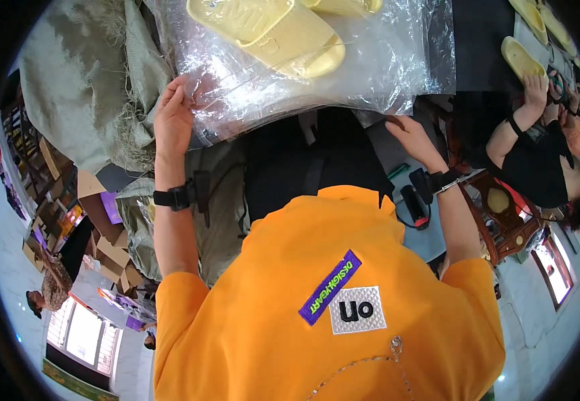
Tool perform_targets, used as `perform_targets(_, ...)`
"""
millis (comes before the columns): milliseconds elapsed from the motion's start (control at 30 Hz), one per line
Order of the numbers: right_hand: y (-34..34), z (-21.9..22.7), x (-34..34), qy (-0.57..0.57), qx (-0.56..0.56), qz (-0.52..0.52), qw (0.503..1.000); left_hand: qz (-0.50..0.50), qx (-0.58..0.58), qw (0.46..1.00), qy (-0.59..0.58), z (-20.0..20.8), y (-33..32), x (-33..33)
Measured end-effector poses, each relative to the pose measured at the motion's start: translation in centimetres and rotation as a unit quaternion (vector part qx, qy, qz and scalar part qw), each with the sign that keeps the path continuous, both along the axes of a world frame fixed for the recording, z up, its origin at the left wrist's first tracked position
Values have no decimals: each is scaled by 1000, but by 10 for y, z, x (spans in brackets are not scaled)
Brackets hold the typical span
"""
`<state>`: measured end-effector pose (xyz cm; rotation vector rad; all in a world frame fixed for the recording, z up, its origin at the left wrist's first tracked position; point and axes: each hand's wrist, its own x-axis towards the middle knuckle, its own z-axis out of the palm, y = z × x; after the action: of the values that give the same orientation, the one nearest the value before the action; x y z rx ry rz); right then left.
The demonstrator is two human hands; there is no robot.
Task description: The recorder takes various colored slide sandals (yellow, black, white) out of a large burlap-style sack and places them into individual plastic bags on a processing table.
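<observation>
Touching the left edge of the clear plastic point(370, 83) with the left hand point(175, 119), fingers drawn narrow; cannot tell whether pinching. Reaching the plastic's near right edge with the right hand point(412, 137), loosely curled; cannot tell whether gripping. Can see a yellow slipper point(280, 40) on the plastic, beyond and between both hands. Can make out a coarse sack point(79, 80) just left of the left hand and, well right of the right hand, a co-worker's hand point(536, 88).
</observation>
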<state>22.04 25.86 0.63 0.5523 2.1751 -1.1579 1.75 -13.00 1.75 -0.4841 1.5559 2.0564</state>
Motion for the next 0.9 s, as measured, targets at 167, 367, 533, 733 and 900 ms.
perform_targets(167,7,11,-12,-30,-45,15,998,10,93,994,-49,33,16,-1)
perform_targets(367,12,67,-33,-132,-177,-31,975,-91,-2,992,85,46,12,2)
perform_targets(533,6,82,-56,-34,-247,-227,941,-56,78,987,128,57,22,4)
perform_targets(733,1,39,-69,76,-249,-220,940,-39,267,961,-65,89,36,26)
perform_targets(900,20,31,-69,127,-213,-234,940,-219,168,949,-149,55,15,33)
